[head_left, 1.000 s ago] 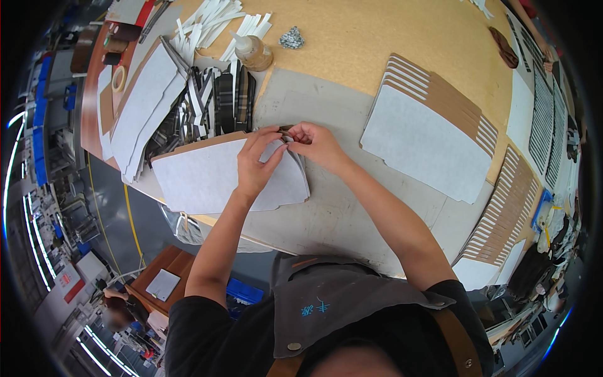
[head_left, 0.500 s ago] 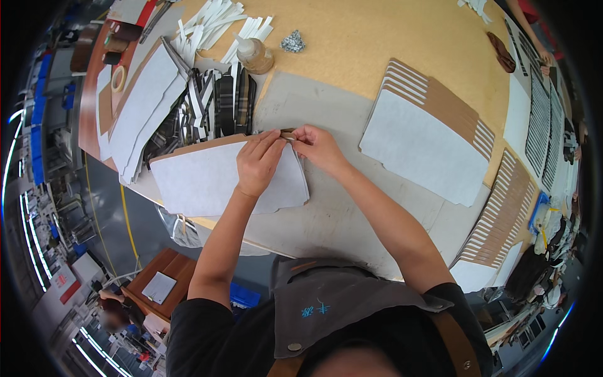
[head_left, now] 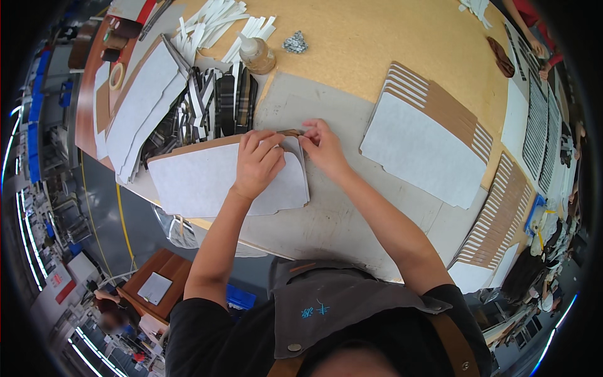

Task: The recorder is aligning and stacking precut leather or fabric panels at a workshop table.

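Note:
A stack of white-faced panels with brown far edges [head_left: 201,182] lies before me on the grey mat. My left hand [head_left: 257,166] rests on the top panel near its far right part, fingers bent and somewhat apart, thumb hidden. At the panel's far right corner, my right hand [head_left: 325,149] has its thumb and a bent finger at the brown edge, while another finger sticks up. The fingertips cover much of that corner. Just beyond the stack lies a heap of dark plaid and white strips [head_left: 217,103].
A squeeze bottle [head_left: 256,55] and crumpled foil [head_left: 295,43] stand beyond. Slotted brown-and-white panels [head_left: 427,141] lie to the right, with more slotted panels [head_left: 496,213] farther right. White strips [head_left: 210,25], a tape roll [head_left: 117,75] and thread spools [head_left: 116,41] are far left. Another person's hand [head_left: 539,49] is far right.
My hands have moved apart slightly: the right has shifted right along the edge to the corner, one finger lifting. The left hand's fingers have loosened and spread over the panel.

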Demonstrator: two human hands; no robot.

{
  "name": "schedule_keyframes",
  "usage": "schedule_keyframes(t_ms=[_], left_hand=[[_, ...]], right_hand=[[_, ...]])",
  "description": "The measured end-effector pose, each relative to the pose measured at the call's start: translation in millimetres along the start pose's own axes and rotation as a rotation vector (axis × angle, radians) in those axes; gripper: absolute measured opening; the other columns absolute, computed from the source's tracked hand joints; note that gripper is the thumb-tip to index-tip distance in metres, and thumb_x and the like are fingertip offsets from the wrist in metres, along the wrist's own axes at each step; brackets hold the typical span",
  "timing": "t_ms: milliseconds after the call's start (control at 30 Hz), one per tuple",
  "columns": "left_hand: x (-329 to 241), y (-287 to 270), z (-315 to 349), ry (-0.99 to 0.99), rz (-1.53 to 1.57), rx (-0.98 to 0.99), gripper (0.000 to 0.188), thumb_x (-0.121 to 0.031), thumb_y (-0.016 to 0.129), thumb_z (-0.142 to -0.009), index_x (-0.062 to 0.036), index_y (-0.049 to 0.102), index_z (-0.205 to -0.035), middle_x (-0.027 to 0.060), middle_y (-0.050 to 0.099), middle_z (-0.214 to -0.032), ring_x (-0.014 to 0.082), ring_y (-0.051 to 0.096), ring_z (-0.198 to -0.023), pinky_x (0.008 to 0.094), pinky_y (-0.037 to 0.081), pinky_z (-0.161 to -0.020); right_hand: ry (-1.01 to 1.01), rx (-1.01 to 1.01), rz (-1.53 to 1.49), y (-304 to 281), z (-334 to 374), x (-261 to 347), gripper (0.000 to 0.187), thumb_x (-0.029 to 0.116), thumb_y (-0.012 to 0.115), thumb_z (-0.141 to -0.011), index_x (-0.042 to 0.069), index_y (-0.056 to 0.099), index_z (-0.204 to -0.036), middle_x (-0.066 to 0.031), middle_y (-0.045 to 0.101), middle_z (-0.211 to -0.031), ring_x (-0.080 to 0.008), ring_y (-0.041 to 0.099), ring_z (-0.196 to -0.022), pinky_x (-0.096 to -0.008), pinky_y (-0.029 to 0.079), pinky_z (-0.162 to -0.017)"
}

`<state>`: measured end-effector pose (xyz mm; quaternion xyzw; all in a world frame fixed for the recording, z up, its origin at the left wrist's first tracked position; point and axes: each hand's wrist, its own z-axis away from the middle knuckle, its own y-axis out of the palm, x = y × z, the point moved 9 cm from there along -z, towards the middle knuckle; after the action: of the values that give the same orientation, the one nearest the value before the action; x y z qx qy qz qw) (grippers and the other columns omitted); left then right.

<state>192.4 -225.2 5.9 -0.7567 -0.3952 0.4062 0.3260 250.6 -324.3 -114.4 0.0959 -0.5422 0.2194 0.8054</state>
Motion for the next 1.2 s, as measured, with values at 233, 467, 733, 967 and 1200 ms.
schedule_keyframes(t_ms=[233, 467, 733, 967, 1200], left_hand=[[20.7, -7.8, 9.3, -0.101, 0.339, 0.168, 0.026, -0.003, 0.068, -0.062, -0.0052, 0.052, -0.081, 0.0043, 0.058, -0.080, 0.0224, 0.056, -0.080, 0.0395, 0.042, -0.078], [87.7, -40.2, 28.2, -0.118, 0.096, 0.647, 0.030, -0.014, 0.074, -0.060, -0.0032, 0.060, -0.084, 0.0083, 0.060, -0.074, 0.0240, 0.057, -0.069, 0.0333, 0.045, -0.064], [129.2, -66.6, 69.1, -0.793, 0.121, 0.982, 0.023, -0.011, 0.073, -0.061, 0.0030, 0.063, -0.077, 0.0069, 0.055, -0.062, 0.0116, 0.050, -0.056, 0.0245, 0.040, -0.056], [16.8, 96.3, -34.5, -0.967, 0.782, 0.624, 0.023, -0.014, 0.069, -0.073, 0.0014, 0.062, -0.088, 0.0006, 0.057, -0.073, 0.0065, 0.049, -0.063, 0.0216, 0.040, -0.056], [-22.4, 217.2, -97.1, -0.937, 1.003, 0.512, 0.026, -0.013, 0.066, -0.076, 0.0008, 0.061, -0.098, 0.0026, 0.062, -0.079, 0.0089, 0.056, -0.066, 0.0223, 0.047, -0.061]], right_hand=[[-0.435, 0.395, 0.392, 45.2, 39.3, 48.7, 0.023, 0.017, 0.058, -0.075, 0.005, 0.056, -0.095, -0.0093, 0.056, -0.083, -0.0266, 0.055, -0.082, -0.0366, 0.044, -0.069], [-0.606, 0.218, 0.397, 43.7, 72.1, 69.8, 0.017, 0.017, 0.054, -0.081, 0.002, 0.060, -0.081, -0.0127, 0.060, -0.077, -0.0311, 0.057, -0.072, -0.0386, 0.046, -0.064], [0.152, -0.002, -0.107, -124.3, 98.7, -2.6, 0.020, 0.016, 0.057, -0.084, 0.000, 0.061, -0.095, -0.0017, 0.062, -0.082, -0.0067, 0.054, -0.073, -0.0244, 0.047, -0.065], [0.304, -0.448, -0.173, -360.0, 164.3, -73.1, 0.024, 0.013, 0.061, -0.080, -0.001, 0.059, -0.099, -0.0048, 0.063, -0.088, -0.0107, 0.058, -0.074, -0.0240, 0.046, -0.068], [0.369, -0.589, -0.072, -452.1, 164.2, -103.1, 0.023, 0.013, 0.060, -0.080, -0.002, 0.060, -0.097, -0.0052, 0.062, -0.082, -0.0110, 0.057, -0.070, -0.0232, 0.045, -0.065]])
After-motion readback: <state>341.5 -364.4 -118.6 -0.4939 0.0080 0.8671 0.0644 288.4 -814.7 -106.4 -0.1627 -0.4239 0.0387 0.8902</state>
